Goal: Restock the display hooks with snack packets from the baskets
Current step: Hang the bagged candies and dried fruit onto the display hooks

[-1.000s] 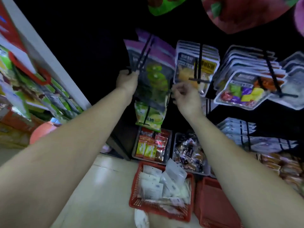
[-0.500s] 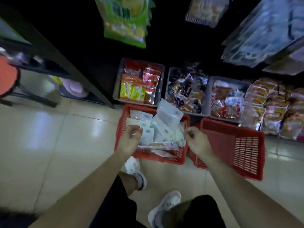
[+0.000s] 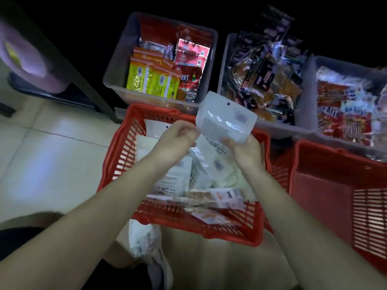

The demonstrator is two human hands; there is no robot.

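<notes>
Hands meet above a red basket (image 3: 117, 164) in the head view, both on one white packet (image 3: 226, 120). The left hand (image 3: 178, 141) has its fingers curled and pinches the packet's lower left edge; the right hand (image 3: 247, 151) grips the lower right corner, thumb on the face of the packet. The packet is held up tilted, its hanging hole near the top, over the far half of the basket and in front of the grey bins. More white packets (image 3: 180, 176) lie heaped in the basket below, with a few orange-printed ones (image 3: 222, 197) along the near side. A second red basket (image 3: 314, 185) stands just to the right. Beyond them stand three grey bins in a row: the left bin (image 3: 114, 78) with yellow and red snack packs, the middle bin (image 3: 225, 65) with dark wrapped snacks, the right bin (image 3: 312, 80) with red-and-white packs. A pale shoe (image 3: 155, 260) shows on the tiled floor (image 3: 52, 153) near the basket.
</notes>
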